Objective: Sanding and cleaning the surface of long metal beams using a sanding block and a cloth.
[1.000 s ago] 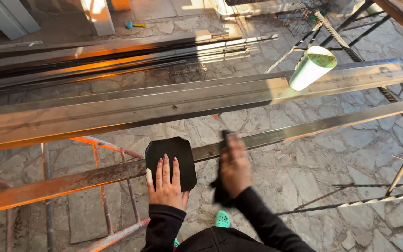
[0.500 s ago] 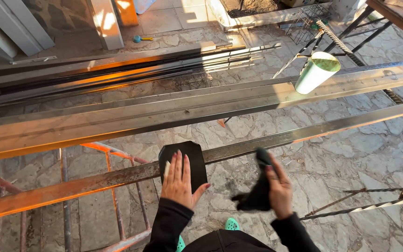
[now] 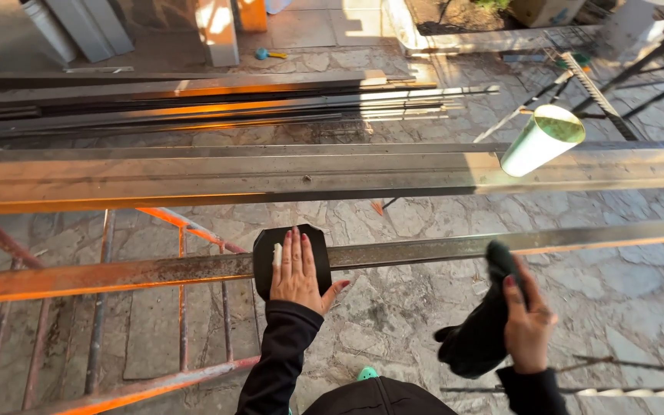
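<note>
Scaffold frame (image 3: 101, 323), rusty orange, low at far left, under near rail. Floor of irregular stone paving (image 3: 393, 307) beneath everything.

Near rail (image 3: 155, 269): long narrow metal bar, rusted on left stretch, greyer to right, running across whole width, slightly rising toward right edge. Behind it, wide metal channel (image 3: 270, 173), also spanning full width, sunlit on top face. Further back, bundle of thin bars and rods (image 3: 232, 100) lying on paving, well apart from both rails.

Left hand (image 3: 298, 270): flat, palm down, fingers together and extended, thumb out to right. Pressed on black pad (image 3: 267, 250), a dark rounded-corner piece draped over near rail, covering rail at that spot. Not clamped on anything; resting open on pad only. Pale strip on index finger; kind not discernible. Black sleeve (image 3: 282, 353) to wrist.

Small teal object (image 3: 366, 373) just below, near dark clothing at bottom edge; kind not clear.

Right hand (image 3: 528, 323): fingers curled shut around black cloth (image 3: 482, 342), bunched, upper end of cloth touching or just at near rail, lower end hanging below hand. Hand itself just under rail, well apart from left hand along bar.

Pale green roll (image 3: 541, 140), cylindrical, lying tilted on wide channel toward right, open end facing up and right. Thin dark rods and a twisted bar (image 3: 593, 84) beyond it at upper right, on paving.
</note>
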